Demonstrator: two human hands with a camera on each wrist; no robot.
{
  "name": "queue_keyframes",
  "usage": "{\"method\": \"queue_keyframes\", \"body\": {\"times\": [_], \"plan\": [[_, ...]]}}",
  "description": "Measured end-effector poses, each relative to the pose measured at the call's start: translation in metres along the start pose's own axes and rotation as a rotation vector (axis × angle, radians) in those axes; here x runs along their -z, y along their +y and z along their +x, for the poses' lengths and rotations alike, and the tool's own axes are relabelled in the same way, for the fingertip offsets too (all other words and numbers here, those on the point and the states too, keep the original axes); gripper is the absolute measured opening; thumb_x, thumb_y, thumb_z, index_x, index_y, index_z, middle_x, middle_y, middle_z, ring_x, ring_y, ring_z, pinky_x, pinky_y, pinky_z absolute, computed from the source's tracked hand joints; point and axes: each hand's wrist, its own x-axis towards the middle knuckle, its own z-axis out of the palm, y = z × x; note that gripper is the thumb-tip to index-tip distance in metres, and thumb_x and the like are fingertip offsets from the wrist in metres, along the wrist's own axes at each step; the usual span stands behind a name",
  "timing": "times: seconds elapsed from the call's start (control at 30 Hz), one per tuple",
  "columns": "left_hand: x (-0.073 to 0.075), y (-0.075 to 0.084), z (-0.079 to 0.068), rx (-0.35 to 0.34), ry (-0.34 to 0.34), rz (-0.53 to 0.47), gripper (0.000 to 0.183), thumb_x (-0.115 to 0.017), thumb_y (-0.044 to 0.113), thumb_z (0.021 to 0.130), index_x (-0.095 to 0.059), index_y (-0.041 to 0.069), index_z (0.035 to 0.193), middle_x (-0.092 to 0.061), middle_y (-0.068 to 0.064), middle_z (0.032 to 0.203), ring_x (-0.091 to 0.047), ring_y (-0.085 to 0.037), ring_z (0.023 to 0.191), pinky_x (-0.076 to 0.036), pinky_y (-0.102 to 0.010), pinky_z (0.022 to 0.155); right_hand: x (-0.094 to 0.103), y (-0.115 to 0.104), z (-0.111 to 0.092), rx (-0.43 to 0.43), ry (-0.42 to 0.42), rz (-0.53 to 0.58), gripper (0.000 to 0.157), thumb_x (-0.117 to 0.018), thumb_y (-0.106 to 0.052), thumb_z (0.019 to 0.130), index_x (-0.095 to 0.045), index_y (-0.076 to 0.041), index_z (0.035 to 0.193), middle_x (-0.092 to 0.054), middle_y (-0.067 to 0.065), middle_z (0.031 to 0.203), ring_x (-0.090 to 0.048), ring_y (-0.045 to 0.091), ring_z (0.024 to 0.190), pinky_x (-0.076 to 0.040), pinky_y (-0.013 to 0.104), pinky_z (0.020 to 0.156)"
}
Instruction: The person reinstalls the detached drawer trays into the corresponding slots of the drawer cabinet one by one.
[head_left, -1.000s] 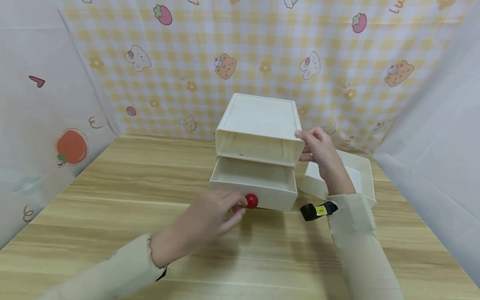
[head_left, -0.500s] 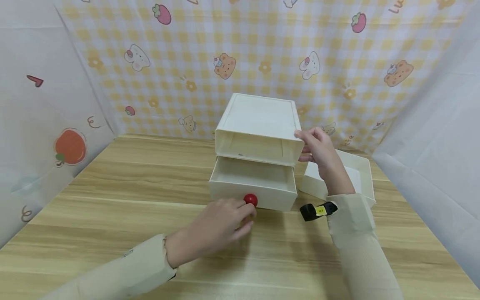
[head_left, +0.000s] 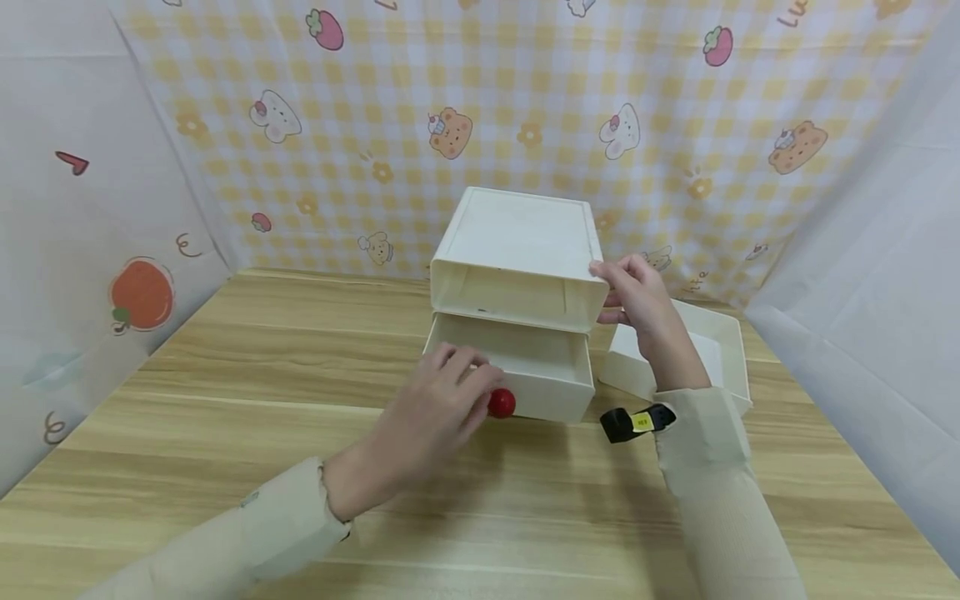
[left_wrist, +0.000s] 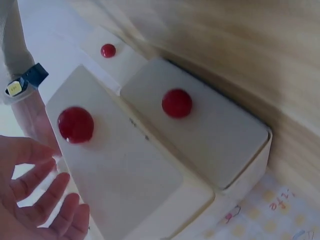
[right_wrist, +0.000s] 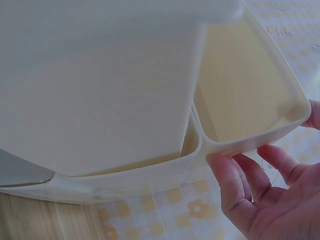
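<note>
A white drawer cabinet [head_left: 525, 225] stands at the middle of the table, its top compartment bare inside. Below that, a white drawer [head_left: 551, 398] with a red round knob [head_left: 502, 403] is pulled partway out. My left hand [head_left: 431, 408] is at the drawer's upper front edge, left of the knob, with loosely bent, spread fingers. In the left wrist view its fingers [left_wrist: 47, 200] lie beside the drawer front. On the cabinet's upper right front corner, my right hand [head_left: 637, 296] grips the wall, thumb at the top and fingers [right_wrist: 227, 185] along the side.
A separate white drawer [head_left: 731, 350] sits to the right of the cabinet, behind my right forearm. Lower down, another drawer front [left_wrist: 210, 135] with its own red knob [left_wrist: 176, 103] is flush in the cabinet. A yellow checked cloth [head_left: 525, 108] hangs behind the wooden table [head_left: 300, 350].
My left hand has gone from the side of the knob to below it, then up to the drawer's top edge. The right hand, cabinet and drawer have stayed in place.
</note>
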Motion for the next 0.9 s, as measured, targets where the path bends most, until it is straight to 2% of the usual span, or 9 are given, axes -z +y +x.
{"method": "queue_keyframes", "body": {"times": [0.1,0.3,0.63,0.9], "plan": [[0.000,-0.003,0.003,-0.010,0.026,0.081,0.022,-0.067,0.003,0.078,-0.064,0.010,0.097,-0.064,-0.005,0.091,-0.056,-0.023,0.080,-0.049,-0.028,0.068,0.000,0.000,0.000,-0.002,0.002,-0.003,0.026,-0.054,-0.036,0.090,-0.040,-0.016,0.083,-0.037,0.001,0.092,-0.040,0.008,0.069,-0.051,0.017,0.059],[-0.001,-0.007,0.007,-0.026,0.020,0.168,0.025,-0.057,-0.008,0.076,-0.065,0.011,0.090,-0.062,-0.003,0.082,-0.051,-0.019,0.071,-0.041,-0.023,0.057,0.000,0.000,0.000,-0.004,-0.002,0.003,0.026,-0.054,-0.036,0.090,-0.040,-0.016,0.084,-0.037,0.001,0.092,-0.041,0.007,0.068,-0.052,0.017,0.059],[-0.006,-0.012,0.012,-0.053,0.024,0.195,0.018,-0.066,-0.004,0.077,-0.067,0.011,0.089,-0.060,-0.004,0.080,-0.046,-0.017,0.065,-0.036,-0.020,0.053,0.000,0.000,-0.001,-0.002,-0.006,0.003,0.026,-0.054,-0.036,0.090,-0.040,-0.016,0.084,-0.036,0.001,0.092,-0.040,0.007,0.068,-0.052,0.017,0.059],[-0.012,-0.018,0.018,-0.038,-0.007,0.208,0.018,-0.065,-0.002,0.079,-0.067,0.012,0.091,-0.060,-0.004,0.082,-0.047,-0.017,0.066,-0.036,-0.020,0.052,0.000,0.000,-0.001,0.001,-0.003,-0.005,0.026,-0.054,-0.037,0.090,-0.040,-0.015,0.084,-0.037,0.001,0.093,-0.040,0.007,0.069,-0.052,0.017,0.059]]}}
